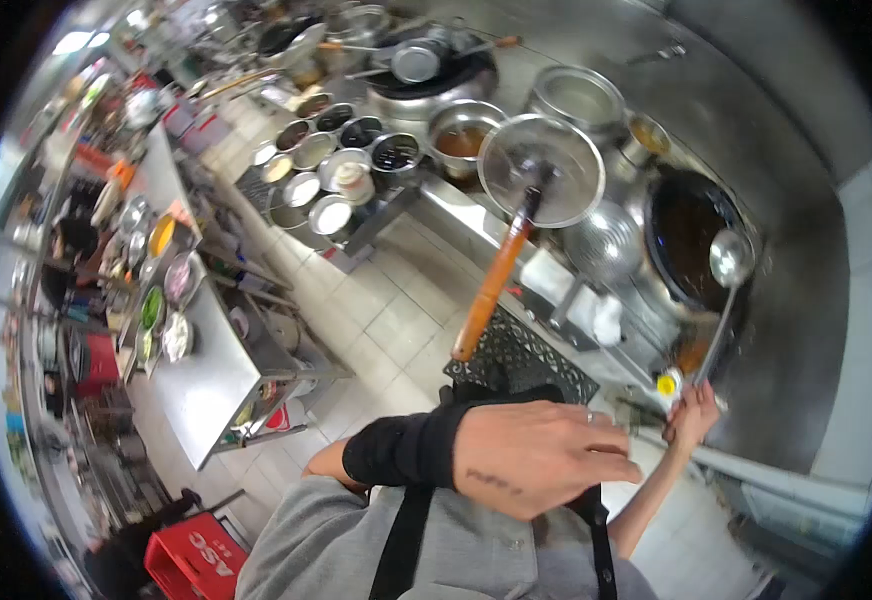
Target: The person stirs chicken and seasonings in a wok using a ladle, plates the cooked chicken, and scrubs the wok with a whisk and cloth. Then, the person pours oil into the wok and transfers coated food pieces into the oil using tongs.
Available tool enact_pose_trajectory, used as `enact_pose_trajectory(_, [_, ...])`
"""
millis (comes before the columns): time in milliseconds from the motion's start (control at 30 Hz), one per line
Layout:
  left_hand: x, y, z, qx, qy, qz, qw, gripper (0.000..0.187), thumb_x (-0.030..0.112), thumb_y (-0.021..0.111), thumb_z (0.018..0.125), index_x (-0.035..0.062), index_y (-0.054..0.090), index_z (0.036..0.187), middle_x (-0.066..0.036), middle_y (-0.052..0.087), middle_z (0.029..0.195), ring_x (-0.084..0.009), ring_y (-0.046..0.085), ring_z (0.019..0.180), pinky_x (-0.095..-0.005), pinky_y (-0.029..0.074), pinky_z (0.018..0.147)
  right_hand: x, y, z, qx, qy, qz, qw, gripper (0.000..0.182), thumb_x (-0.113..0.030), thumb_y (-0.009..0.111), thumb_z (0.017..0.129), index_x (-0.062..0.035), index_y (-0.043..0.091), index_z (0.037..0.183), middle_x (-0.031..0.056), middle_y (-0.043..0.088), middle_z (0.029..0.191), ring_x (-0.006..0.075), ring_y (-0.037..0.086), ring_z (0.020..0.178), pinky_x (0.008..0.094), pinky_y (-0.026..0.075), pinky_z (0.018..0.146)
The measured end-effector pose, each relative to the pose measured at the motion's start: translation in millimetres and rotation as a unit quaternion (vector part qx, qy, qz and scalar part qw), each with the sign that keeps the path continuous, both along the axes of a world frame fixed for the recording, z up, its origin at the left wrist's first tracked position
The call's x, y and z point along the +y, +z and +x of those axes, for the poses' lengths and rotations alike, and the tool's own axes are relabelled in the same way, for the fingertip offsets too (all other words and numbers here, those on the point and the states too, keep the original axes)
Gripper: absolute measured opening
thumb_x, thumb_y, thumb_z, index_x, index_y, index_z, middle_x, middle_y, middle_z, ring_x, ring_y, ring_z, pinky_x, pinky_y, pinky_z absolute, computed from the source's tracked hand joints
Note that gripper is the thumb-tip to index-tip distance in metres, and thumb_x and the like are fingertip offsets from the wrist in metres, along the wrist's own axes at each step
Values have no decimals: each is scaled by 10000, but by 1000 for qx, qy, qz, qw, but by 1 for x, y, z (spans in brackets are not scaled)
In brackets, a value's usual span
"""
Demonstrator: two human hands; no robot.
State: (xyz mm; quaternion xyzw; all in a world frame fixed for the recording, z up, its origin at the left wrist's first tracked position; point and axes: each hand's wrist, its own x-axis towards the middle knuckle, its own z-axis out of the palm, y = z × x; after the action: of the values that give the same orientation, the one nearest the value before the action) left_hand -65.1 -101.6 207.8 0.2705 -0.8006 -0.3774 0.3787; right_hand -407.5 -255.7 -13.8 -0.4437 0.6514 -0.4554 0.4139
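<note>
The right grip is closed around the end of a metal ladle, by the bench's front edge; the bowl sits at the right rim of the wok. The ladle should feel stiff, bowl-heavy, slick if greasy, best held there, far from the bowl. The left grip's palm is hidden: cannot tell whether it holds anything. Blur obscures the wok's contents.

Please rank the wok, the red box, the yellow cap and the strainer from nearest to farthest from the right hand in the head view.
From the right hand:
1. Yellow cap, just beside the fingers.
2. Wok, ahead, under the ladle.
3. Strainer, ahead and to the left.
4. Red box, far left, low in view.
</note>
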Motion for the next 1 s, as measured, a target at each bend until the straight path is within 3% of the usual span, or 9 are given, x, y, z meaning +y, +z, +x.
enact_pose_trajectory(233, [20,-63,16,50,45,139,988,263,-4,519,916,-39,559,1173,-167,587,984,-332,594,921,-411,481,787,-1,20,30,158,42,29,986,301,-36,556,911,72,534,1191,2,416,511,90,405,362,283,289,302])
enact_pose_trajectory(300, [17,-71,20,53,83,115,989,284,-22,517,900,-37,562,1180,-161,591,963,-326,599,912,-408,482,793,-26,-13,2,-14,40,32,999,282,-75,562,926,54,530,1174,12,429,509,94,369,341,282,294,308])
enact_pose_trajectory(367, [15,-73,21,50,110,121,985,288,-22,523,894,-37,564,1179,-157,592,964,-325,598,907,-406,484,795,-37,-10,-25,-444,25,60,894,199,-142,560,946,24,535,1052,19,450,538,90,388,373,279,307,319])
enact_pose_trajectory(400, [13,-72,22,43,119,123,984,295,-24,529,886,-42,561,1179,-155,592,962,-322,601,906,-404,486,807,-51,-39,-54,-474,79,56,875,212,-176,550,957,26,495,928,40,444,571,101,445,436,293,301,317])
enact_pose_trajectory(467, [10,-73,23,42,131,121,983,298,-25,524,891,-46,558,1186,-157,596,961,-321,604,908,-406,488,808,-26,-14,-7,22,58,-37,997,275,-212,565,944,51,492,910,84,467,600,162,506,486,342,361,365])
enact_pose_trajectory(567, [12,-77,31,41,157,142,977,311,-14,522,901,-49,558,1209,-163,614,976,-318,615,926,-399,494,822,-8,-62,-11,397,-67,-84,912,321,-225,598,850,70,667,956,243,691,898,408,644,759,460,495,723])
enact_pose_trajectory(633, [16,-84,33,44,185,165,968,322,-2,524,909,-49,561,1225,-167,630,996,-315,624,945,-390,499,840,10,-108,-43,518,-25,-228,824,420,-193,547,866,128,603,1133,240,635,755,383,595,604,468,487,547])
enact_pose_trajectory(833, [22,-92,42,2,243,259,935,334,34,523,926,-49,569,1246,-179,659,1067,-299,638,1013,-377,502,903,5,-128,-29,495,284,-75,818,368,-224,551,878,82,640,1061,250,648,792,398,621,682,472,494,602])
enact_pose_trajectory(1000, [35,-91,49,-12,275,308,911,342,54,521,940,-43,555,1266,-201,657,1127,-322,630,1059,-386,497,920,-2,-145,-2,441,567,178,673,336,-251,554,888,43,671,1002,259,659,823,411,643,746,475,501,648])
